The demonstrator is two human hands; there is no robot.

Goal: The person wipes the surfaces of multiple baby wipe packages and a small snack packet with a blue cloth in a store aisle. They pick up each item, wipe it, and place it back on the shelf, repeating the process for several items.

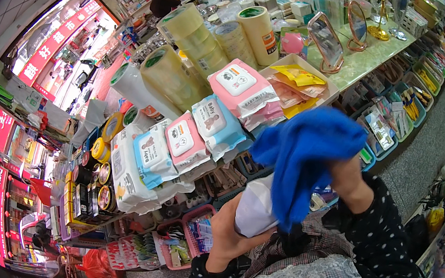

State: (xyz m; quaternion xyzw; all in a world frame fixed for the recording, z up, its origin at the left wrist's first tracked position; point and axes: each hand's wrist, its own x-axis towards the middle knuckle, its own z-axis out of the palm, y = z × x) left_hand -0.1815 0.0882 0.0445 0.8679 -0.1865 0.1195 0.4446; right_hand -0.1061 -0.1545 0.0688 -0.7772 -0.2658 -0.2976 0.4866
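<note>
My left hand [231, 230] grips a white, rounded package [256, 207] near my body, its fingers around the lower end. A bright blue cloth [310, 151] is held in my right hand [347, 180], which it partly covers. The cloth hangs over and beside the upper right of the white package; whether they touch is hard to tell. Packs of baby wipes lie on the table in front of me: a pink one [235, 79], a light blue one [214, 123] and white ones [131, 181]. Behind them stand large rolls of clear tape [174, 74].
An open white box [332, 88] of yellow packets sits beyond the cloth. Mirrors [326, 40] on stands are on the green marble-patterned table [356, 66]. Plastic baskets [198, 221] of small goods line the table's side. A grey aisle floor [412, 153] runs at right. A person [162, 2] is far back.
</note>
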